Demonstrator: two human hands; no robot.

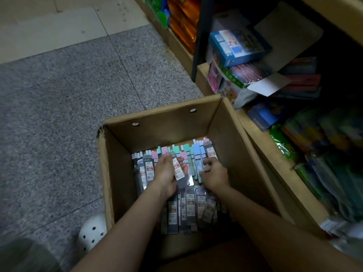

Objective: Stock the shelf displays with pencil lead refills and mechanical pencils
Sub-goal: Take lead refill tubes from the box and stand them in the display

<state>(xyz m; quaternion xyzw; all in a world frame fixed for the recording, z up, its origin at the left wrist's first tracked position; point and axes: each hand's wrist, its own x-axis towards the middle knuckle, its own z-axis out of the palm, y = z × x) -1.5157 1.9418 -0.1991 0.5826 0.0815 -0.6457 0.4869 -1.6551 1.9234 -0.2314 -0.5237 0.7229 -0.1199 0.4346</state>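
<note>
An open cardboard box (163,122) stands on the floor with both my hands reaching into it. Its bottom is covered with several flat packs of pencil lead refills (190,207), grey ones in front and pastel pink, teal and blue ones (193,152) at the back. My left hand (167,173) is shut on a grey lead refill pack (179,171) with a red and white label, lifted a little above the pile. My right hand (214,173) has its fingers closed around a light teal pack (200,169) among the others.
A low wooden shelf (275,154) runs along the right of the box, crowded with boxed stationery (237,46) and bagged goods (334,163). Grey speckled floor (68,105) spreads to the left. A white perforated clog (92,232) sits by the box's near left corner.
</note>
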